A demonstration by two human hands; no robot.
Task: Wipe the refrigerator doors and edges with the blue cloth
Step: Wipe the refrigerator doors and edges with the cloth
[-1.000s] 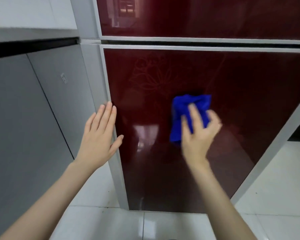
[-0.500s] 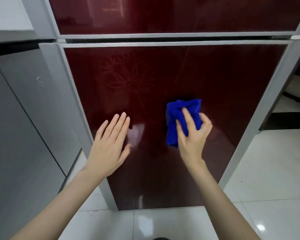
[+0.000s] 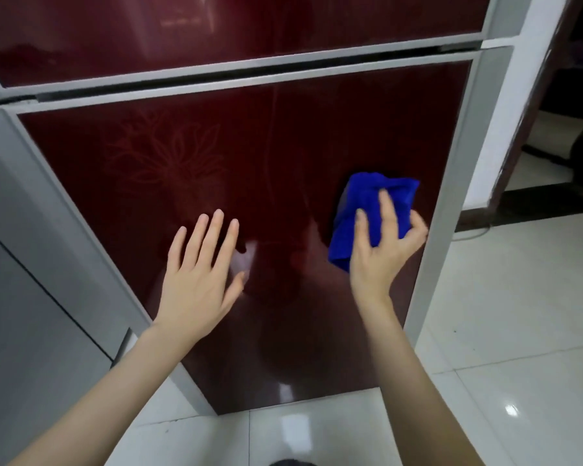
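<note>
Pressing the blue cloth (image 3: 367, 210) against the lower refrigerator door (image 3: 283, 146), the right hand (image 3: 381, 260) grips the bunched fabric with curled fingers and thumb; the cloth sits on the door's right part, near its grey right edge (image 3: 451, 196); the left hand (image 3: 199, 277) is spread flat, fingers straight, holding nothing, over the door's lower middle, though whether it touches the glass cannot be told; white floor tiles (image 3: 519, 314) lie below the door.

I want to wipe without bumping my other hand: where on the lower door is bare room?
Bare: above the left hand and cloth up to the top edge, and down by the floor. Crowded: between cloth and right edge.
</note>
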